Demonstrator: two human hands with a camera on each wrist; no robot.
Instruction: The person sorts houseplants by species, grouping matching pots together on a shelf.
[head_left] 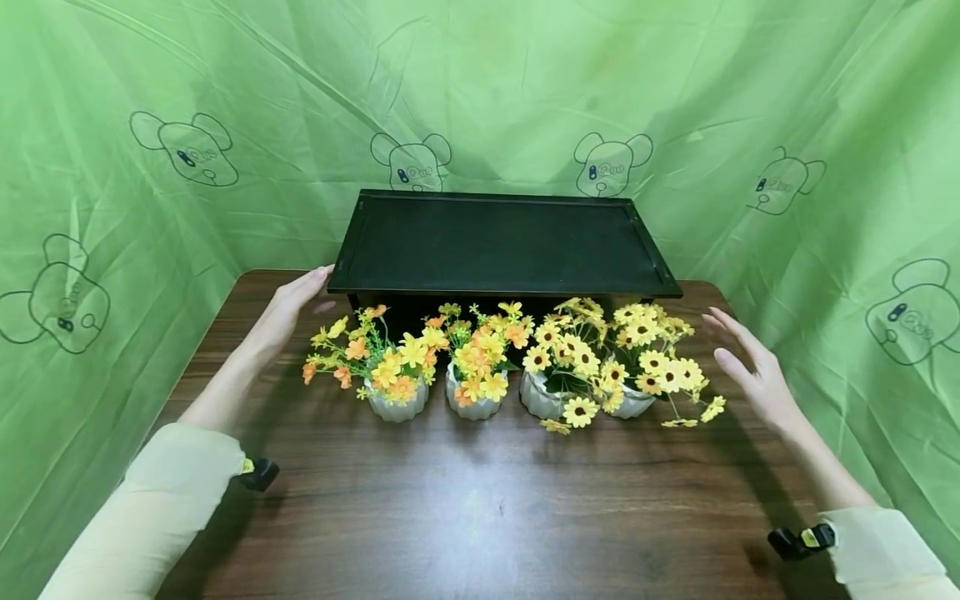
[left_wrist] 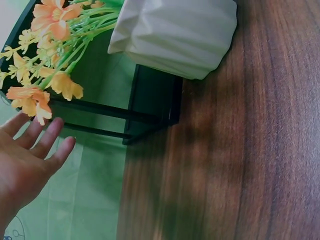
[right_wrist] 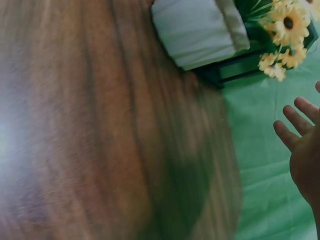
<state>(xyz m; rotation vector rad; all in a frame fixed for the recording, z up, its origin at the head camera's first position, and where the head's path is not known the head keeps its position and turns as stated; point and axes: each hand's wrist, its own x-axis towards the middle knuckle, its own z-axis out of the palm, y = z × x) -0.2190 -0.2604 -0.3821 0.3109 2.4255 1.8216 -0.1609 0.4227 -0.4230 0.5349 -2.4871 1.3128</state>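
Note:
A black raised tray stand (head_left: 502,243) stands at the back of the wooden table (head_left: 480,500). In front of it, in a row, stand several white ribbed pots of yellow and orange flowers: the leftmost pot (head_left: 397,406), a middle pot (head_left: 472,402) and a rightmost pot (head_left: 633,404). My left hand (head_left: 294,302) hovers with straight fingers beside the stand's front left corner, left of the flowers. My right hand (head_left: 746,367) is open, palm inward, just right of the rightmost flowers. Neither hand holds anything. The left wrist view has the left hand (left_wrist: 27,160), orange blooms (left_wrist: 45,60) and the stand's black leg (left_wrist: 152,107).
Green cloth (head_left: 112,250) printed with bear outlines surrounds the table on the back and both sides. The front half of the table shows bare wood. The right wrist view has a white pot (right_wrist: 197,32), yellow daisies (right_wrist: 287,25) and my right hand (right_wrist: 302,150) over green cloth.

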